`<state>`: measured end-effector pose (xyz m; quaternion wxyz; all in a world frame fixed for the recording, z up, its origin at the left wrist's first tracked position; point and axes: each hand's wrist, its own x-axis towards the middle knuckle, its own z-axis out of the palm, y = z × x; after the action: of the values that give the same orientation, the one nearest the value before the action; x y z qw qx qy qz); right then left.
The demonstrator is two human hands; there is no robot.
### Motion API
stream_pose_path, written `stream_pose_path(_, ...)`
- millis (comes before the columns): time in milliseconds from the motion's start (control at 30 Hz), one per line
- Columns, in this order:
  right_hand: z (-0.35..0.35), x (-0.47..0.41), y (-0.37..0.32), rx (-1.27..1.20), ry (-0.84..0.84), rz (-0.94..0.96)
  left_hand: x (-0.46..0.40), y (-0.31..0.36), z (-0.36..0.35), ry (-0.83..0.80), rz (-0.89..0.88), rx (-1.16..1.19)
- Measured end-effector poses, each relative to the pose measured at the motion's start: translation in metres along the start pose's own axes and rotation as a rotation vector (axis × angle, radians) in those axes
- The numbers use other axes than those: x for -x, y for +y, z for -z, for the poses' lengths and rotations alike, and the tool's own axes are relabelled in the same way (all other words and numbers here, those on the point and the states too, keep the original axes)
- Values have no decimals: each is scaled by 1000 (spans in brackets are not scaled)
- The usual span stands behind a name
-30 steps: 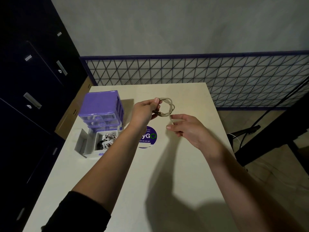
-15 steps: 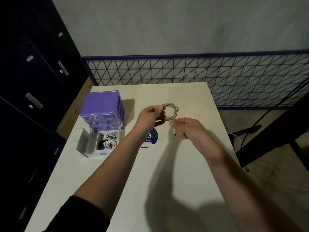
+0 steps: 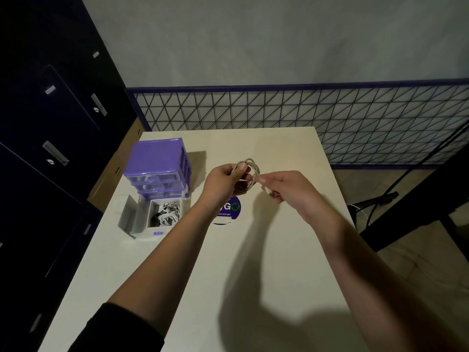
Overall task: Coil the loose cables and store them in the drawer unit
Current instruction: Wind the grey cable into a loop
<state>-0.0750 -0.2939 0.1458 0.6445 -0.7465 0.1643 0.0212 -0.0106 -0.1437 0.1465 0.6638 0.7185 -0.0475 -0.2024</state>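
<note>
Cable coil (image 3: 247, 174) pinched in left hand (image 3: 223, 182), tail end pinched in right hand (image 3: 286, 189), open drawer (image 3: 154, 217) down-left, nearer left hand.

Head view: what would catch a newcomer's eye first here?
Two bare hands meet above mid-table: the left hand grips a small coiled cable while the right hand pinches its free end. At the table's left stands a purple drawer unit, its bottom drawer pulled out and holding cables.
</note>
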Motion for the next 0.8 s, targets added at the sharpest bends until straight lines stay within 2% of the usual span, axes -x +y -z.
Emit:
stream_pose_path(200, 5, 4, -2, 44, -133, 34, 3, -1, 2, -9, -20, 43)
stream_pose_path(533, 1, 0, -1, 141, 63, 51, 4, -1, -2, -37, 23, 177)
stream_pose_path(633, 2, 0, 0, 102, 103, 52, 6, 0, -1, -90, 84, 240)
stream_pose_path(800, -2, 3, 3, 17, 118, 40, 5, 7, 3, -128, 132, 194)
